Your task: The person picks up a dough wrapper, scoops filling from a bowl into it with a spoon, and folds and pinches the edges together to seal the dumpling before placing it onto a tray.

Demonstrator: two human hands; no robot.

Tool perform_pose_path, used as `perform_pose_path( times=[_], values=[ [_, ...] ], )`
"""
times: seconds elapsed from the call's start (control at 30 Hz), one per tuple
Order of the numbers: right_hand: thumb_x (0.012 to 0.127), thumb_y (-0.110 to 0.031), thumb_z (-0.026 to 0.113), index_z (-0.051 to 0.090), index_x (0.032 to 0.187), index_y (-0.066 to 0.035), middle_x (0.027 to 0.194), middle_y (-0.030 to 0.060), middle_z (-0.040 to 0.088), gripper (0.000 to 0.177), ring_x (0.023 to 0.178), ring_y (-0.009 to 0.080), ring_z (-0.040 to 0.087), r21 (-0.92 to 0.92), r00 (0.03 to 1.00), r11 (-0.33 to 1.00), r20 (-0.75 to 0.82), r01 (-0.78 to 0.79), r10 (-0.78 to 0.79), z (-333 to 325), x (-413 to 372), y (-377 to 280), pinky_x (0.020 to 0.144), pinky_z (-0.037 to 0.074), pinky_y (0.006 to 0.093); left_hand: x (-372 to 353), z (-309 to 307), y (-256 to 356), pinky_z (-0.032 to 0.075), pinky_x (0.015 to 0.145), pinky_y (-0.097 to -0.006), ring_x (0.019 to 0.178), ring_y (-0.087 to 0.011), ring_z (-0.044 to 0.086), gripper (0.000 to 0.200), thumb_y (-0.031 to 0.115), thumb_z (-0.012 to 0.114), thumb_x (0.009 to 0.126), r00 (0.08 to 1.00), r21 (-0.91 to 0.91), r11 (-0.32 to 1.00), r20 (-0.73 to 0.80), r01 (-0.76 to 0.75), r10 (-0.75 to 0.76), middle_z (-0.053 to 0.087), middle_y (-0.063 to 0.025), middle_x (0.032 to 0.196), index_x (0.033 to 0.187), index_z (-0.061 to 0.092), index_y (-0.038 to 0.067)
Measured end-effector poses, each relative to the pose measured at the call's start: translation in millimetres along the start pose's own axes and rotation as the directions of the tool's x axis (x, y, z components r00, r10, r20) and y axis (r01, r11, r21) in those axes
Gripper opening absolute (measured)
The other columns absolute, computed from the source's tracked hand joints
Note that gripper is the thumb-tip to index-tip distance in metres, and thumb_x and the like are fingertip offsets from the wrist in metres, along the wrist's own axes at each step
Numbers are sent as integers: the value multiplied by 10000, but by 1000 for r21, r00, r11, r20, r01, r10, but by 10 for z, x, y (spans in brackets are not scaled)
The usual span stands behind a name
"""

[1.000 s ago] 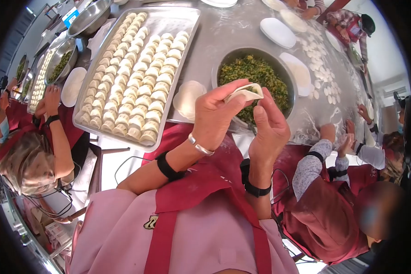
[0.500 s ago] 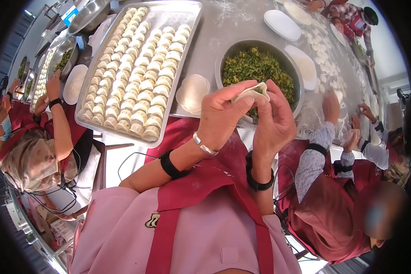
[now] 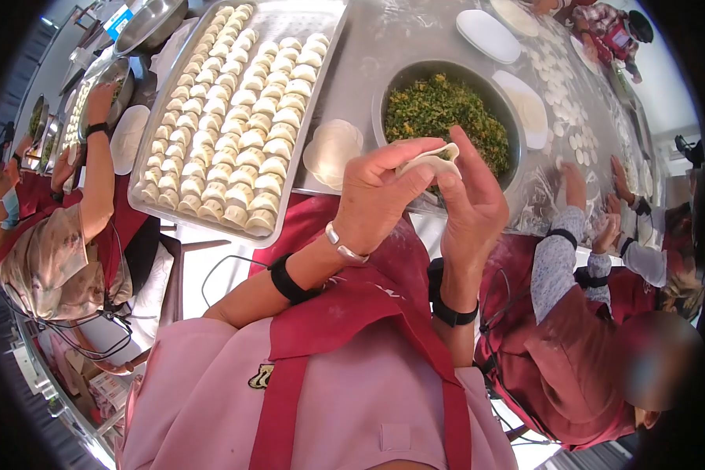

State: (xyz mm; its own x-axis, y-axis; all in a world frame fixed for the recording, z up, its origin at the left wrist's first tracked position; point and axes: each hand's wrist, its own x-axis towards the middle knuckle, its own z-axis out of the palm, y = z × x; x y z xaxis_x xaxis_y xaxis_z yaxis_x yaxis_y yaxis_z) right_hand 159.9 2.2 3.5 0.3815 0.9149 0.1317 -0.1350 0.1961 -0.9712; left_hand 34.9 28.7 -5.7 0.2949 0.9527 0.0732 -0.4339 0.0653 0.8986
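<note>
A folded dumpling (image 3: 431,164) with green filling showing in its open edge is held up in front of the filling bowl. My left hand (image 3: 372,192) pinches it between thumb and fingers from the left. On the other side, my right hand (image 3: 475,205) has its thumb against the wrapper, with the index finger raised along the right edge. Behind them stands a steel bowl (image 3: 377,117) of chopped green and orange filling (image 3: 444,110). A stack of round wrappers (image 3: 333,154) lies on the table left of the bowl.
A metal tray (image 3: 312,102) with rows of finished dumplings (image 3: 227,133) stands at the left. White plates (image 3: 488,36) and scattered wrappers (image 3: 556,78) lie on the floury table (image 3: 392,31) at the right. Co-workers (image 3: 63,243) work on both sides, one close by on the right (image 3: 564,360).
My right index finger has lifted and straightened away from the dumpling's edge. My left hand keeps its pinch. The neighbours' hands on both sides have shifted.
</note>
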Motion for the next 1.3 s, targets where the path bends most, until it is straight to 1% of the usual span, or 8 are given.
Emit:
perform_pose_path(
  times=[0.1,0.4,0.5,0.7,0.9,1.1,1.2,1.3],
  values=[
    [823,-14,739,682,1125,35,1267,192,631,312,1221,282,574,36,996,995,-21,89,-89,-15,5,151,1022,454,367,-15,23,-32,543,900,-268,1025,-151,646,360,19,612,940,999,-16,999,-30,-34,34,664,-131,1163,1289,571,-60],
    [825,-1,723,698,959,5,1161,175,681,137,1216,295,584,-264,919,880,113,394,-377,-27,25,101,1011,463,380,-37,-14,100,549,870,-249,988,-123,646,311,2,604,934,1000,203,979,6,-4,2,677,-116,1132,1242,620,-42],
    [815,-4,731,701,996,10,1199,168,668,184,1228,289,576,-379,923,841,162,385,-349,-98,22,128,1014,460,377,-28,-65,104,547,865,-245,989,-122,646,297,9,601,937,995,218,971,0,101,-103,678,-111,1134,1228,630,-42],
    [802,-4,742,707,1051,7,1273,164,633,251,1289,296,525,-124,986,982,104,145,-132,-15,-30,17,1038,440,384,-64,-130,75,547,871,-257,1005,-134,643,346,34,595,947,995,166,985,75,46,-59,671,-121,1153,1282,583,-51],
    [780,-24,769,712,995,-7,1230,169,656,223,1282,310,530,-233,931,915,244,329,-272,-117,7,134,1024,454,399,-82,-111,178,546,851,-264,992,-140,648,349,38,542,968,989,258,962,95,88,-116,674,-123,1122,1297,552,-78],
    [745,-3,771,712,999,-24,1215,163,664,262,1259,320,551,-406,878,789,335,462,-342,-145,-15,94,1013,461,395,53,-241,258,538,812,-251,940,-119,650,318,47,507,978,933,514,857,317,-20,-169,681,-140,1048,1255,559,-100],
    [730,-6,775,717,1003,-28,1234,153,657,281,1262,319,550,-421,926,831,265,363,-269,-60,-42,-59,1018,453,399,96,-242,372,534,818,-248,982,-117,642,343,44,502,978,905,573,818,322,48,-278,672,-139,1072,1295,530,-83],
    [739,-4,762,720,1019,-35,1254,155,646,285,1265,318,549,-438,887,788,365,432,-283,-81,-20,-80,1034,439,399,85,-231,277,538,842,-261,1054,-131,623,395,27,502,972,906,389,918,412,-80,-95,661,-131,1114,1355,479,-67]
  ],
)
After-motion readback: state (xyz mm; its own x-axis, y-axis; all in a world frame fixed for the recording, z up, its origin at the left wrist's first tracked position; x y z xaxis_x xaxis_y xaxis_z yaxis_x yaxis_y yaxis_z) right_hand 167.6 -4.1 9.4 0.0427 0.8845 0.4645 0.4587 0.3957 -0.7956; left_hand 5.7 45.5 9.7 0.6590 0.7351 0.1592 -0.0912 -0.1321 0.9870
